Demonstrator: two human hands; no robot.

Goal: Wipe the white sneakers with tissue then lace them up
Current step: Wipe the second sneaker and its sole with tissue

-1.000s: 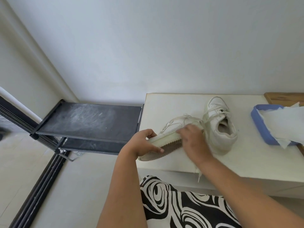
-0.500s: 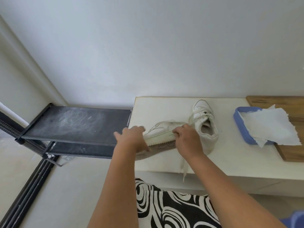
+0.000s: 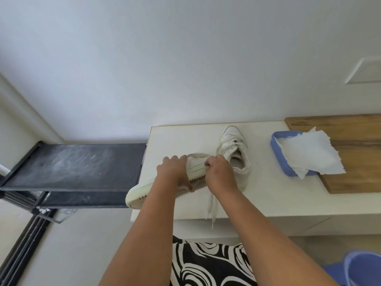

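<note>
One white sneaker lies tipped on its side at the table's left front, sole toward me, toe past the edge. My left hand grips it over the upper, thumb on the sole. My right hand holds its heel end, fingers curled at the lace area; what they pinch is hidden. A lace end hangs over the table front. The second white sneaker stands upright just behind, loosely laced. White tissue sticks out of a blue box to the right.
The white table meets a wooden board at the right. A dusty black shoe rack shelf stands to the left, lower than the table. A black-and-white patterned cloth covers my lap. Something blue sits at bottom right.
My left hand shifted from the toe to the middle of the tipped sneaker. The sneaker's toe now shows past the table edge. The camera view swung right.
</note>
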